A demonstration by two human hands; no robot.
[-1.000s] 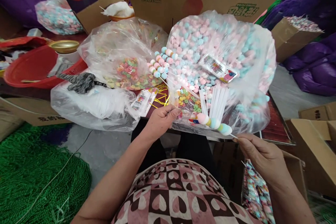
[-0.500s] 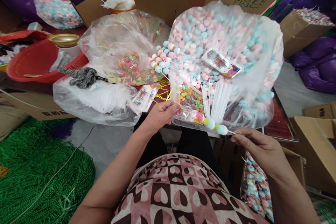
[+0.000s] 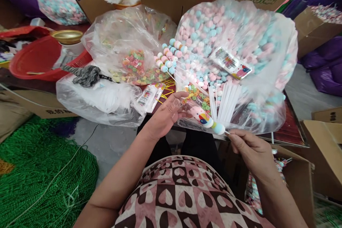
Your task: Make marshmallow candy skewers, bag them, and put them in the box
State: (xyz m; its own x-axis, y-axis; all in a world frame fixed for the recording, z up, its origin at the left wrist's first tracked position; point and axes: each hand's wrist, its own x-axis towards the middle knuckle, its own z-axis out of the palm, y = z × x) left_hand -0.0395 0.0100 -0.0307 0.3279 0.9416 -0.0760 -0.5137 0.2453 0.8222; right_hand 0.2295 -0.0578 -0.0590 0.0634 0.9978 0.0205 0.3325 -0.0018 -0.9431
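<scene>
In my right hand [image 3: 252,149] is the thin stick of a candy skewer [image 3: 218,128], pinched between thumb and fingers. Pale blue, white and green sweets show at the skewer's near end. Its other end lies inside a clear printed plastic bag [image 3: 199,114] with a cartoon picture. My left hand [image 3: 168,115] is at the far end of this bag, its fingers stretched out and apart, apparently touching the plastic. Below the skewer lies the table edge. White sticks [image 3: 227,103] and ring-shaped gummies [image 3: 199,98] lie just behind the bag.
A large bag of marshmallows [image 3: 203,32] fills the right of the table, with a packet of printed bags [image 3: 231,63] on it. Finished skewers [image 3: 168,57] lie in the middle. A gummy bag [image 3: 133,62] and a red basket [image 3: 29,60] stand left. Open cartons [image 3: 323,139] stand right.
The skewer sits deeper in the printed bag, with fewer sweets exposed. My right hand has moved left. My left hand's fingers have loosened from a pinch and spread.
</scene>
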